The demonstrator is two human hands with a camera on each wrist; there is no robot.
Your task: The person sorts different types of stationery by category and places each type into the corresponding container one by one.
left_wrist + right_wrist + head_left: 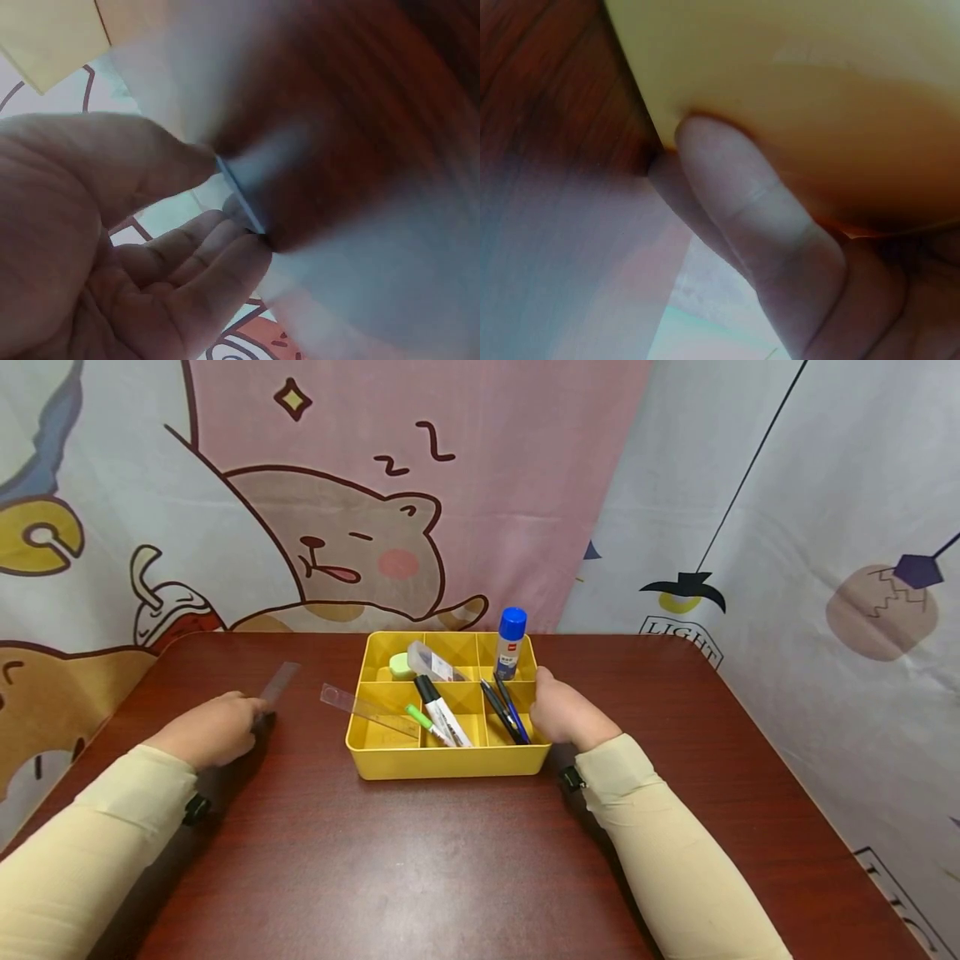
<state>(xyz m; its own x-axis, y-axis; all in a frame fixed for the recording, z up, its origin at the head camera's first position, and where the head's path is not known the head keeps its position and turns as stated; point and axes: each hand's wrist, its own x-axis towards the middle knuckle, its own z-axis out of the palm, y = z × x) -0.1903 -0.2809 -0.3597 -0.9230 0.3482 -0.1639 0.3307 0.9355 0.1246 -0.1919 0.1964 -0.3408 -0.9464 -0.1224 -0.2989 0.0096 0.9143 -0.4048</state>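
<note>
At the left of the table my left hand pinches a clear plastic ruler between thumb and fingers. In the left wrist view the ruler shows as a thin edge between the fingertips. My right hand grips the right side of a yellow compartment tray, its thumb against the yellow wall. Another clear ruler leans over the tray's left wall from the front left compartment. The right hand's other fingers are mostly hidden.
The tray holds a glue stick upright at back right, a clear plastic item, a pale green item, a black-capped marker, a green marker and dark pens. A printed curtain hangs behind the brown table.
</note>
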